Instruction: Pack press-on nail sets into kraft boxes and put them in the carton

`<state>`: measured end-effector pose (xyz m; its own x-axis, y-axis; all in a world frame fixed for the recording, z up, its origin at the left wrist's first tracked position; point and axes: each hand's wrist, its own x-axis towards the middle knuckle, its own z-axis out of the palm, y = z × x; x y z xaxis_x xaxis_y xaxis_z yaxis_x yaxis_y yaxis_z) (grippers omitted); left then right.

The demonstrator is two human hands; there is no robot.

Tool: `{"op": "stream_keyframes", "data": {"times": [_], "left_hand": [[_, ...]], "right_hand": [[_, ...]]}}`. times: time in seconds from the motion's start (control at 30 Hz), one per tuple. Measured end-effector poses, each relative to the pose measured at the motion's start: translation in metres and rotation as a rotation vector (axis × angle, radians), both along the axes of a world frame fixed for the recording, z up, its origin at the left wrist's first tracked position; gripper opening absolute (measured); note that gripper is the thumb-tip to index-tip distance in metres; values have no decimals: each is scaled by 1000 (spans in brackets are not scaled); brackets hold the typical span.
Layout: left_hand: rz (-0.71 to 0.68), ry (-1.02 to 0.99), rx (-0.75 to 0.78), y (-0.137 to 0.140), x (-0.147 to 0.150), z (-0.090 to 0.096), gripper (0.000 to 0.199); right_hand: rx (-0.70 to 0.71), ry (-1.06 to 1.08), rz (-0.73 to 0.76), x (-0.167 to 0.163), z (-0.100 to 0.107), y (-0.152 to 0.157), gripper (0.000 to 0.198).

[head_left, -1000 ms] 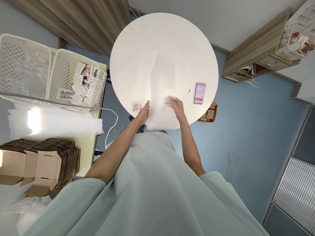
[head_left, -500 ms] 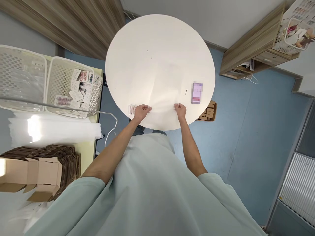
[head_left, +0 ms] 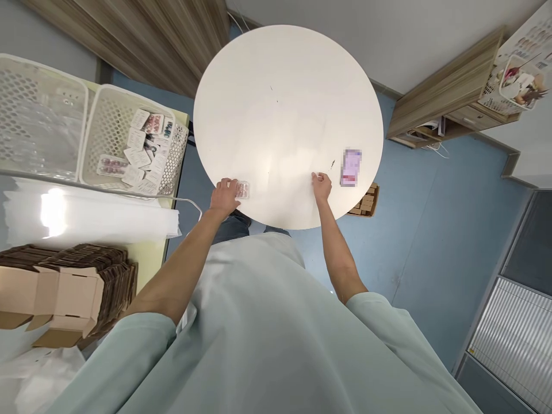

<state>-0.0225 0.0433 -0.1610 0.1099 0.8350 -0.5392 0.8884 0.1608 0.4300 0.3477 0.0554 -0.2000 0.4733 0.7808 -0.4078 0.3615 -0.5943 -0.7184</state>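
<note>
My left hand (head_left: 224, 196) is at the table's near left edge, its fingers and thumb closed about the left end of a small clear pack (head_left: 243, 190). Rows of small pinkish pieces show through the pack, which look like press-on nails; its left part is hidden by my fingers. My right hand (head_left: 322, 187) rests low over the white round table (head_left: 284, 69), fingers curled in toward the thumb. Whether it pinches a thin pale sheet on the white surface I cannot make out. A blurred-out purple rectangle (head_left: 351, 167) lies to its right.
On the left side table are a white basket (head_left: 103, 123) of carded packs, another basket (head_left: 41, 63) of clear plastic, a white sheet roll (head_left: 107, 218) and stacked flat cartons (head_left: 77, 293). A box of small brown cartons (head_left: 368, 201) stands below the table's right edge.
My left hand has moved left and closed about the clear pack. My right hand has shifted slightly up, staying curled. The pale bulge between the hands has flattened.
</note>
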Motion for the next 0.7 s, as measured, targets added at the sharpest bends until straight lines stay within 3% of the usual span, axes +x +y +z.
{"op": "stream_keyframes", "data": {"times": [0.1, 0.2, 0.4, 0.6, 0.7], "left_hand": [[-30, -29, 16, 0, -3, -1, 73], [-113, -5, 20, 2, -1, 0, 65], [-253, 35, -6, 7, 14, -4, 71], [-144, -113, 80, 6, 58, -6, 81], [-192, -256, 59, 2, 88, -7, 81]], "right_hand": [[-53, -15, -117, -3, 7, -13, 43], [-72, -7, -117, -9, 16, -35, 51], [-151, -35, -120, -24, 24, -79, 59], [-192, -24, -177, -33, 26, -105, 60], [-207, -37, -189, -35, 27, -112, 55]]}}
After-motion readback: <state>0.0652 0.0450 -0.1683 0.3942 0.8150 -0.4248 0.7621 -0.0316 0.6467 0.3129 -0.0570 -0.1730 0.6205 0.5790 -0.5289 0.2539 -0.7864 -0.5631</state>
